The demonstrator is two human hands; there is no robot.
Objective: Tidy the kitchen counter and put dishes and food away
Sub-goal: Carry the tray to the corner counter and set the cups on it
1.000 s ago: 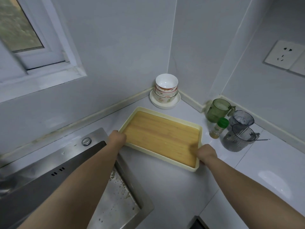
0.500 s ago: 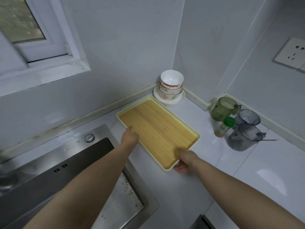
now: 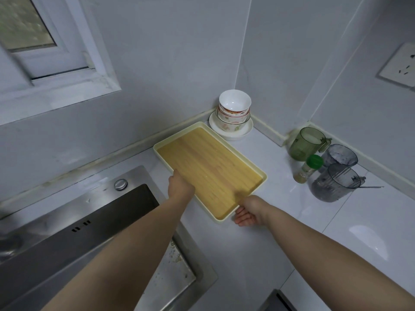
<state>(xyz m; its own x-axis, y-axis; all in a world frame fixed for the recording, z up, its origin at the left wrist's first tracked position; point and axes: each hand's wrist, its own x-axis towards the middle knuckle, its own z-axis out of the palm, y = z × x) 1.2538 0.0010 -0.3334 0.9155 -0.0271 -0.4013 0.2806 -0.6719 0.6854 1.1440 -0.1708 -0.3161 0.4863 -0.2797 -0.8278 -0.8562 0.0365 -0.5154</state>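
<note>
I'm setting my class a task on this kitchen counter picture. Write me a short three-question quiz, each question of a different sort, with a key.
1. True or false: the left hand and the right hand both touch the tray.
2. What stands nearest the tray's far corner? A) the bowl stack on its plate; B) the green-capped bottle; C) the wall socket.
3. Fill in: the sink lies on the person's ____ side.

Key: 1 true; 2 A; 3 left.

Cream-rimmed wooden tray [image 3: 208, 173], flat, set diagonally, far corner perhaps touching plate [image 3: 238, 135]
</note>
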